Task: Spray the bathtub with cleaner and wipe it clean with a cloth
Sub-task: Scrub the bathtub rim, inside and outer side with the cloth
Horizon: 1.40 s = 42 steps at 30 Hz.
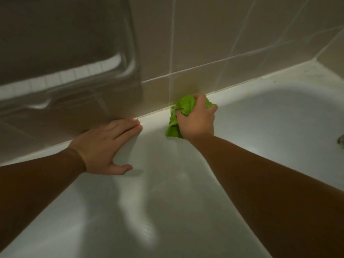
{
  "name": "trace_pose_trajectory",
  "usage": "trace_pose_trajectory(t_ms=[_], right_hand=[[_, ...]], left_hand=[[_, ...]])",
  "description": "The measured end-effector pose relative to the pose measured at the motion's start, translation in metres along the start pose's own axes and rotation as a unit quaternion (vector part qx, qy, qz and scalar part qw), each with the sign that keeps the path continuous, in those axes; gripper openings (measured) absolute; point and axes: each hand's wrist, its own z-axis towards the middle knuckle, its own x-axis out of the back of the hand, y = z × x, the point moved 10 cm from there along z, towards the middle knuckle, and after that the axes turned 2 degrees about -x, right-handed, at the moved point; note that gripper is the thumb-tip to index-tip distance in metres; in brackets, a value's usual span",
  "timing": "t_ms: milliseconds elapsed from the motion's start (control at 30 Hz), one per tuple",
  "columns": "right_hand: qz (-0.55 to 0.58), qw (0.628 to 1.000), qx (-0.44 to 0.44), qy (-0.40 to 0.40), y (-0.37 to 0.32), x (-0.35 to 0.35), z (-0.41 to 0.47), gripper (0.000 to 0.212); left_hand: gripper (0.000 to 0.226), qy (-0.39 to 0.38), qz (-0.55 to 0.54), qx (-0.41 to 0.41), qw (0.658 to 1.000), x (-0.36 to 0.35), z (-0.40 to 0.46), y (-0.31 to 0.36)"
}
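Observation:
The white bathtub fills the lower half of the view, its far rim meeting the tiled wall. My right hand grips a crumpled green cloth and holds it against the far rim and upper inner wall of the tub. My left hand lies flat with straight fingers on the far rim, to the left of the cloth, thumb spread down over the inner wall. No spray bottle is in view.
Beige wall tiles with pale grout rise behind the tub. A glossy panel at upper left reflects the room. The drain fitting shows at the right edge. The tub's corner ledge lies at upper right.

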Motion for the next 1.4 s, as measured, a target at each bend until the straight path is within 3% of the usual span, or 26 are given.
trace_pose_trajectory(t_ms=[167, 333, 500, 667, 833, 900, 967, 1033, 1200, 1300, 1400], right_hand=[[0.049, 0.988, -0.127, 0.073, 0.018, 0.025, 0.026, 0.053], [0.012, 1.000, -0.001, -0.002, -0.004, -0.008, -0.008, 0.052], [0.071, 0.984, -0.147, 0.069, 0.013, 0.014, 0.018, 0.055], [0.009, 0.999, 0.031, -0.020, -0.011, -0.016, -0.021, 0.053], [0.059, 0.990, -0.119, 0.050, 0.013, 0.016, 0.021, 0.049], [0.021, 0.997, -0.062, 0.035, -0.001, 0.003, 0.006, 0.044], [-0.026, 0.996, 0.082, -0.032, -0.017, -0.015, -0.017, 0.045], [-0.054, 0.980, 0.164, -0.096, -0.013, -0.021, -0.024, 0.048], [0.000, 0.990, 0.135, -0.048, -0.002, 0.009, -0.009, 0.044], [0.036, 0.982, 0.185, -0.025, -0.015, 0.013, -0.021, 0.051], [0.007, 0.976, 0.211, -0.051, -0.030, -0.006, -0.034, 0.053]], left_hand=[[0.107, 0.008, 0.000, 0.011, 1.000, 0.003, 0.001, 0.000], [0.106, 0.022, -0.006, 0.016, 1.000, 0.005, 0.004, 0.001], [0.107, 0.021, -0.010, 0.020, 1.000, 0.003, 0.004, 0.000], [0.106, 0.024, -0.006, 0.021, 0.999, 0.005, 0.007, 0.003], [0.105, 0.028, 0.005, 0.021, 0.999, 0.007, 0.008, 0.005], [0.105, 0.032, 0.009, 0.020, 0.999, 0.007, 0.009, 0.005], [0.104, 0.034, 0.009, 0.015, 0.999, 0.006, 0.010, 0.006], [0.104, 0.034, 0.011, 0.013, 0.999, 0.005, 0.010, 0.006], [0.102, 0.040, -0.002, 0.035, 0.999, 0.007, 0.008, 0.006], [0.099, 0.043, -0.018, 0.075, 0.996, 0.004, -0.003, 0.008], [0.091, 0.064, -0.031, 0.126, 0.989, 0.001, -0.023, 0.006]])
